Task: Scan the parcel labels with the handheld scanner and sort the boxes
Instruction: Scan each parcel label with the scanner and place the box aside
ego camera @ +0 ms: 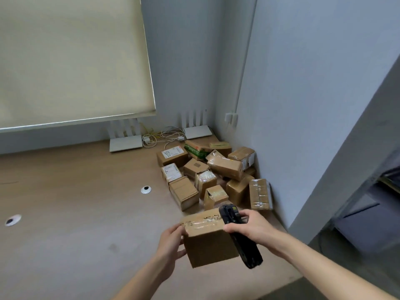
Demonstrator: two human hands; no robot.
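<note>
A brown cardboard box sits near the front right of the wooden surface, its taped top bearing dark handwritten characters too blurred to read. The left hand grips the box's left side, fingers curled over its top edge. The right hand holds a black handheld scanner, fingers wrapped round it, against the box's right edge. Behind, a pile of parcels fills the corner; one box with a white label shows handwritten digits that cannot be read. Two white routers and tangled cables stand by the wall.
</note>
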